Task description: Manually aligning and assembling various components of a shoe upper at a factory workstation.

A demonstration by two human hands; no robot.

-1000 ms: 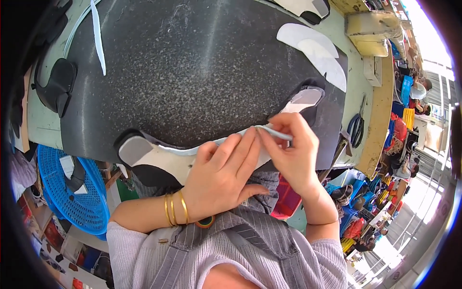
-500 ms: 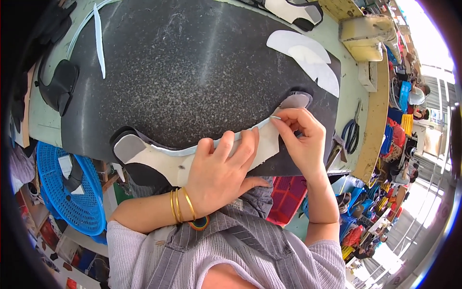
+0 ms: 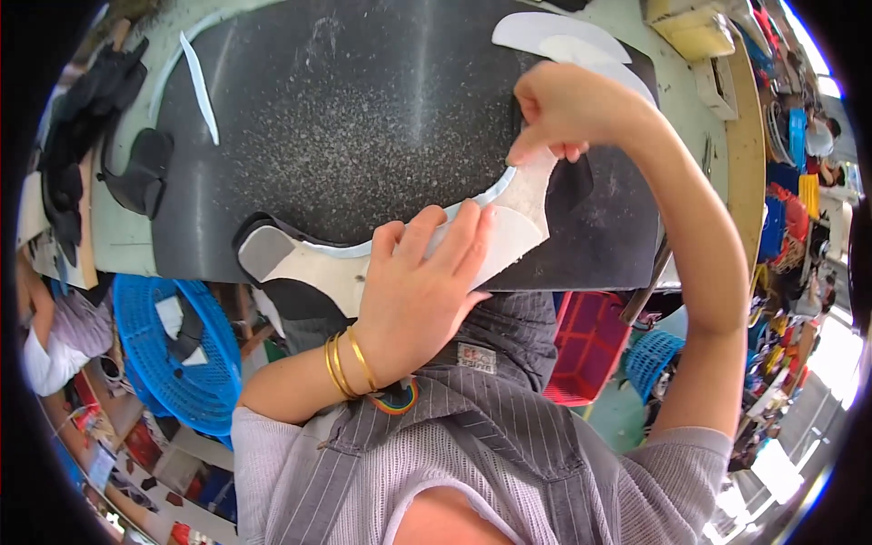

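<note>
A long curved white shoe piece (image 3: 313,268) with black backing lies along the near edge of a dark speckled work mat (image 3: 363,118). My left hand (image 3: 422,291) presses flat on its middle, fingers spread. My right hand (image 3: 563,109) is raised at the piece's right end and pinches a thin pale-blue strip (image 3: 495,186) that runs along the piece's upper edge, lifted off the mat.
White cut pieces (image 3: 554,36) lie at the mat's far right, a thin white strip (image 3: 198,86) and black pieces (image 3: 136,173) at its left. A blue basket (image 3: 182,363) sits below left, a red crate (image 3: 586,350) and another blue basket (image 3: 654,359) below right.
My right hand has moved up and right from the piece's end, drawing the thin strip off along the edge. My left hand has stayed pressing on the piece.
</note>
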